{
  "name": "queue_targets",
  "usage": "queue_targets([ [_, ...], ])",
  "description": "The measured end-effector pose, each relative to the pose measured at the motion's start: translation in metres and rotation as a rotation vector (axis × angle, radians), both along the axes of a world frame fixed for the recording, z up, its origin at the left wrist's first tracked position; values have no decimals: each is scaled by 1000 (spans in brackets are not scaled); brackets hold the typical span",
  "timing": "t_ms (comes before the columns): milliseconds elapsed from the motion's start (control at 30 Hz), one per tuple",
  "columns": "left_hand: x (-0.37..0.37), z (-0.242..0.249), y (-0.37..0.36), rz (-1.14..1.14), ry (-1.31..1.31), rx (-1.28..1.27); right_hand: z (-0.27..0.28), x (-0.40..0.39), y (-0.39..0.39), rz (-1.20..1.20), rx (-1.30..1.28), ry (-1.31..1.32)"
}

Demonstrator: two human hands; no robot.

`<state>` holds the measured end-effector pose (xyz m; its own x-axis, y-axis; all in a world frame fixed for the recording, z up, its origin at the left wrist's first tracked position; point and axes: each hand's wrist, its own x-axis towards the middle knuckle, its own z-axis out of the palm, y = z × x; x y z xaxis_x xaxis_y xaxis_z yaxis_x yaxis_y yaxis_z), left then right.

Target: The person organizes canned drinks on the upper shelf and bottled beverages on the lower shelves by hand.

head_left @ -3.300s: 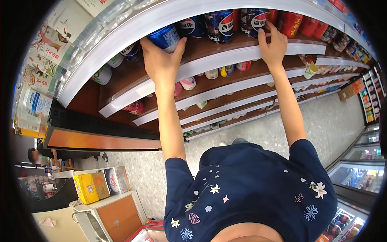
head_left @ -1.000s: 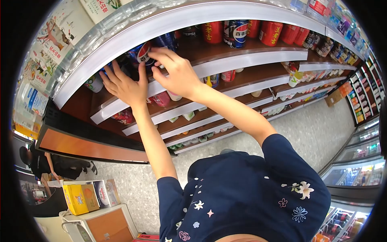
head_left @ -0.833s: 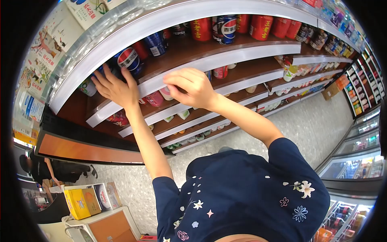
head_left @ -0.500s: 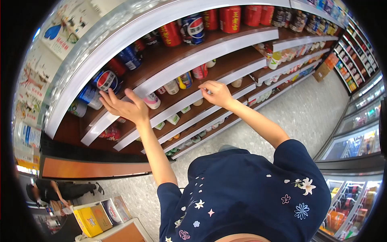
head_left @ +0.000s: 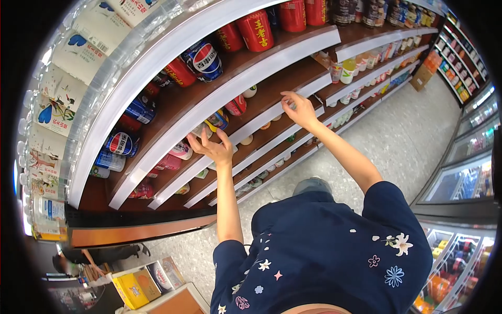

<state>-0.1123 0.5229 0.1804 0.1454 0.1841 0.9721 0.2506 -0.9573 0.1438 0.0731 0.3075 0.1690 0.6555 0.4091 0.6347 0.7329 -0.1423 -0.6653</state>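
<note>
My left hand [head_left: 214, 150] is at the front edge of the second shelf, its fingers apart and bent, the tips overlapping a pale can [head_left: 200, 129]. A blue can with yellow [head_left: 218, 120] stands just beyond those fingertips, followed by a red can [head_left: 237, 105] and a small white round-topped container [head_left: 250, 91]. To the left of the hand are a pink-and-white bottle [head_left: 182, 150] and a pink container [head_left: 168, 161]. My right hand [head_left: 299, 110] hovers farther right by the same shelf's edge, fingers loosely curled with a gap between thumb and forefinger.
Red cans [head_left: 255, 30] and Pepsi cans [head_left: 203, 61] line the shelf above. White cartons [head_left: 78, 42] stack on top. Glass-door coolers [head_left: 455, 180] stand at right, a cardboard box [head_left: 421, 77] on the far floor. Another person [head_left: 99, 256] is at lower left beside a counter with yellow boxes [head_left: 130, 289].
My left hand has moved right and down along the shelves, from by the Pepsi can to the pale can. My right hand has shifted right. The view has turned slightly.
</note>
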Motion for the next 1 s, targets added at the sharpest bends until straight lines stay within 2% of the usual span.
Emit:
queue_targets([
  [167,28,-1,-23,-56,-36,-279,23,25,28,166,-16,152],
  [200,34,-2,-27,-84,-42,-342,26,30,37,161,-16,116],
  [233,43,-2,-29,-247,-129,-499,27,37,47,158,-18,82],
  [367,49,5,-35,-20,23,-558,42,53,81,279,42,-34],
  [500,51,15,-40,-98,-122,-582,18,70,130,325,98,-80],
  [567,42,15,-38,-6,12,-649,15,71,136,294,81,-74],
  [633,39,8,-36,44,59,-672,20,69,127,337,50,-30],
  [733,35,1,-43,-137,-44,-848,38,74,97,372,2,-1],
  [767,34,2,-46,-121,-35,-922,40,77,85,370,-23,-2],
  [867,29,-17,-29,-35,46,-847,40,98,55,324,-110,-45],
  [933,28,-10,-36,-23,73,-859,39,118,33,290,-188,-30],
  [1000,28,-8,-39,2,91,-853,30,145,25,248,-147,-35],
])
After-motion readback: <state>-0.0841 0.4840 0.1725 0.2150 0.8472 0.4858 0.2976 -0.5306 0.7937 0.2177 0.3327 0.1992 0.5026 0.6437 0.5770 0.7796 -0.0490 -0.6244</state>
